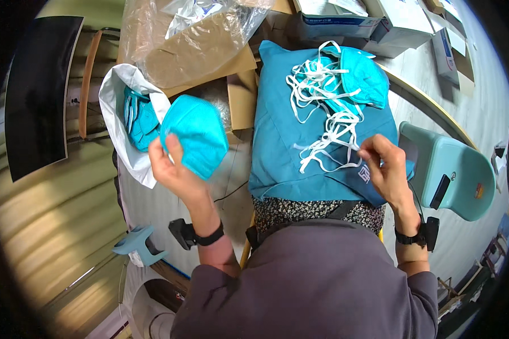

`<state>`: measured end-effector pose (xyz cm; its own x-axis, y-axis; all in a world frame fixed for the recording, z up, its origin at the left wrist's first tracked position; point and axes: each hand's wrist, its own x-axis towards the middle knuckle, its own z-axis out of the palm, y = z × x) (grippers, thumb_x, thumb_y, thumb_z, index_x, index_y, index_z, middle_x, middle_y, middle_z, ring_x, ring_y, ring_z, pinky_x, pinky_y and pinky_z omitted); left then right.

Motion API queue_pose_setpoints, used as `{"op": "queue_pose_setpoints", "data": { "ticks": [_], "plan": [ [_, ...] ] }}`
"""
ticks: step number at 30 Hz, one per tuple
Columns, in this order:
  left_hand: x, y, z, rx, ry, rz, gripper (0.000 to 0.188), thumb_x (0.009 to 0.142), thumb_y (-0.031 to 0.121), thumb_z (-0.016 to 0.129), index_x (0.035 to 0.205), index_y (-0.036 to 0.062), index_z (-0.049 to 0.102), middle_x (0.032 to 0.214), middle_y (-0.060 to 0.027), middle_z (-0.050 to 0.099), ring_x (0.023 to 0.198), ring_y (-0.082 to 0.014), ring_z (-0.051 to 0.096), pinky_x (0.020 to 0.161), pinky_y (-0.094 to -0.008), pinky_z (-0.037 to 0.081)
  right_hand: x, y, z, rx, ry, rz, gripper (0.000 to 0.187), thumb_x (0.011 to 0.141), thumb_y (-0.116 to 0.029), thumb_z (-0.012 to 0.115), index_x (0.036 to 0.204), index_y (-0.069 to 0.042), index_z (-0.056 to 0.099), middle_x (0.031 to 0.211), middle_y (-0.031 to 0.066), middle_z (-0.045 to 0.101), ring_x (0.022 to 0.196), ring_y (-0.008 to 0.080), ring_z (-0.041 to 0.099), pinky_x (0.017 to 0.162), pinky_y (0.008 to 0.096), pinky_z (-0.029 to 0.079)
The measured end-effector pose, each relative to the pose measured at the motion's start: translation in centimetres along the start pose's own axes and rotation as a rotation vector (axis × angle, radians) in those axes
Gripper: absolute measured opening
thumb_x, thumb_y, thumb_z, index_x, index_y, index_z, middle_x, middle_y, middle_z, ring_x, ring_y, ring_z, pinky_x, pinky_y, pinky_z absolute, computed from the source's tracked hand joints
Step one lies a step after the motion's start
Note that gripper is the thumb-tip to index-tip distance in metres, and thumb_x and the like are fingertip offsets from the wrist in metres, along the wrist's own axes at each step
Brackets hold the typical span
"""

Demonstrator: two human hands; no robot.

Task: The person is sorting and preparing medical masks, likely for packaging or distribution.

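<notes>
My left hand [178,169] is closed on the edge of a teal cup-shaped face mask [201,133], raised beside a white bag [116,121]. More teal masks [141,121] are stacked inside that bag. On the blue-green cloth [280,141] over my lap lies a tangle of white straps [336,130], with strapped teal masks [365,76] at its far end. At the near right side of this tangle, my right hand [384,169] has its fingers pinched together. A white strap appears to run into the pinch, though its end is hidden.
Ahead on the left stands an open cardboard box [240,93] with clear plastic film [198,56] over it. White cartons [398,25] sit at the far right. A pale green plastic stool [461,175] is to my right, and a smaller blue-grey one [141,246] stands lower left.
</notes>
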<state>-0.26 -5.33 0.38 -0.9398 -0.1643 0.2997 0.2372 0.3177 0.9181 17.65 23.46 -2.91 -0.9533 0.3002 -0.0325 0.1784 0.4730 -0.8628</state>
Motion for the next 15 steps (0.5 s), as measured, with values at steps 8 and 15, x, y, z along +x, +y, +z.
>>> {"op": "queue_pose_setpoints", "data": {
  "ticks": [8, 15],
  "plan": [
    [-2.1, -1.3, 2.0, -0.276, -0.415, -0.223, 0.036, 0.096, 0.001, 0.057, 0.129, -0.0006, 0.043, 0.103, -0.0067, 0.062, 0.094, -0.0084, 0.058, 0.079, -0.0225, 0.047, 0.7, -1.3, 1.1, 0.035, -0.024, -0.047, 0.012, 0.079, 0.004, 0.072, 0.087, -0.001, 0.064, 0.077, 0.0094, 0.062, 0.058, 0.0155, 0.054, 0.052, 0.028, 0.042],
    [-1.4, -7.6, -0.5, -0.168, -0.273, -0.305, 0.045, 0.093, -0.006, 0.056, 0.135, 0.0, 0.043, 0.096, -0.0082, 0.066, 0.082, -0.0077, 0.059, 0.072, -0.023, 0.048, 0.4, 0.5, 1.2, -0.065, 0.035, 0.04, 0.011, 0.082, 0.003, 0.072, 0.085, 0.0, 0.061, 0.072, 0.0052, 0.057, 0.055, 0.0088, 0.044, 0.05, 0.0251, 0.036]
  ]
}}
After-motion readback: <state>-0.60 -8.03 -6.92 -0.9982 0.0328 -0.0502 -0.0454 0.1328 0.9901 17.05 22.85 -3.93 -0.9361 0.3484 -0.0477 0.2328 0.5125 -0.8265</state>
